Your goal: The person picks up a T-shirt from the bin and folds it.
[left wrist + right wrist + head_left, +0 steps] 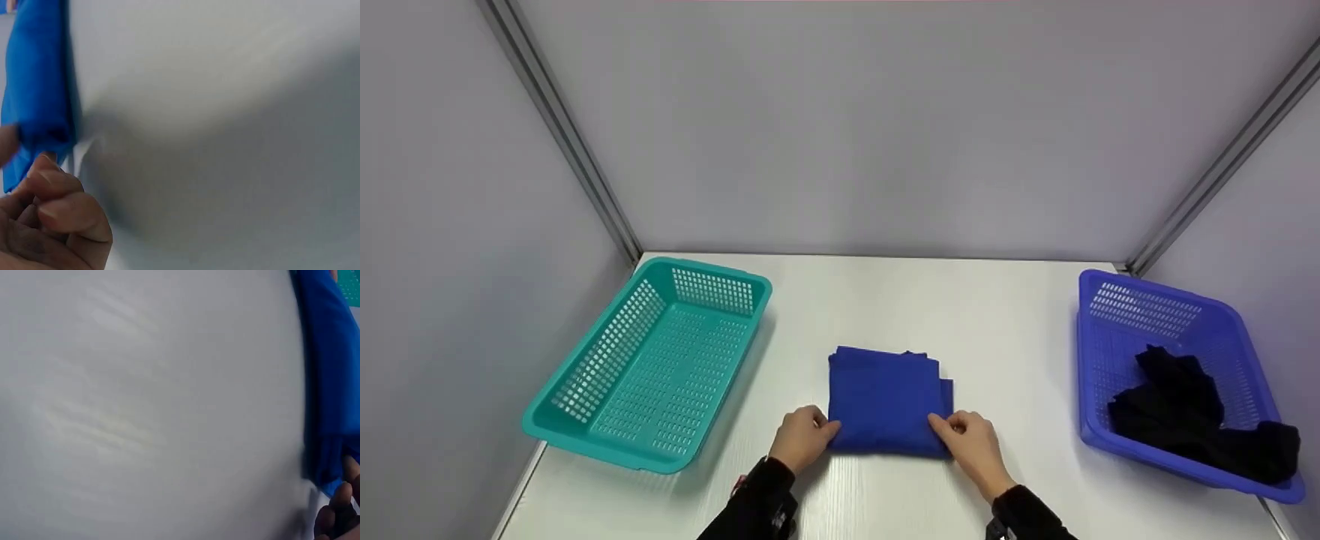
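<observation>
A blue cloth (885,401), folded into a thick rectangle, lies flat in the middle of the white table. Its left side near the front corner is pinched by my left hand (802,436), whose curled fingers show beside the roll-like fold in the left wrist view. At the opposite side, my right hand (973,448) pinches the cloth with the thumb on top; only some of its fingers (341,495) show in the right wrist view. A narrow strip of blue layer sticks out past the right edge of the stack.
To the left stands a teal plastic basket (649,456) with nothing inside. On the right, a blue-violet basket (1084,390) holds crumpled black cloth (1177,416), part of it draped over the front rim. Grey panels (840,135) enclose the table at the back and both sides.
</observation>
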Available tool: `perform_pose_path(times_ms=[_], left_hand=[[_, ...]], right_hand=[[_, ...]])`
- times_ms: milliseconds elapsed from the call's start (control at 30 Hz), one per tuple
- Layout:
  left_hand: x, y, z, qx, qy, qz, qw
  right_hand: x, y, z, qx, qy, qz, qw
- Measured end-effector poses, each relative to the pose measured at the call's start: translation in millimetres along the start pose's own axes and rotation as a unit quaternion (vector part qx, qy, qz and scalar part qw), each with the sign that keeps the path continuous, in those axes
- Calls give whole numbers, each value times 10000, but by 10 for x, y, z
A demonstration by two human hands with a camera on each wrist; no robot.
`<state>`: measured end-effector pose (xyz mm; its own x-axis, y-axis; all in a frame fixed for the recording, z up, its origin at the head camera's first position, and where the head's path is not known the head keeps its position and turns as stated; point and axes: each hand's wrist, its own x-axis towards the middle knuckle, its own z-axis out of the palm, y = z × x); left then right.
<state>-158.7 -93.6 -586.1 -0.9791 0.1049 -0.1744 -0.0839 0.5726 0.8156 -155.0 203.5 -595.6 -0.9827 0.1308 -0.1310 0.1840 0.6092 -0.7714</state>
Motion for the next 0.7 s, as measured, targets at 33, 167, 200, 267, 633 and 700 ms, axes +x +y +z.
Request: perform_pose_path(times_ms=[33, 167, 200, 267, 633, 700], left_hand=[[-12, -7, 18, -62, 10, 47, 10000], [-38, -19, 114, 182, 128, 337, 9992], [-43, -19, 140, 461, 198, 472, 9976], [-53, -29, 199, 1099, 356, 754, 9904], [-104, -52, 235, 1788, 544, 732, 9796], [-81, -10, 126, 1783, 531, 635, 9805]], right_hand=[[-21, 2, 23, -103, 24, -172, 9998], [-79, 10, 76, -754, 171, -827, 9936], [-88, 13, 79, -931, 205, -922, 9912], [-104, 19, 78, -1249, 269, -1031, 9864], [-136, 85, 25, -1673, 314, -980, 9805], [-84, 80, -19, -1618, 246, -876, 9826]])
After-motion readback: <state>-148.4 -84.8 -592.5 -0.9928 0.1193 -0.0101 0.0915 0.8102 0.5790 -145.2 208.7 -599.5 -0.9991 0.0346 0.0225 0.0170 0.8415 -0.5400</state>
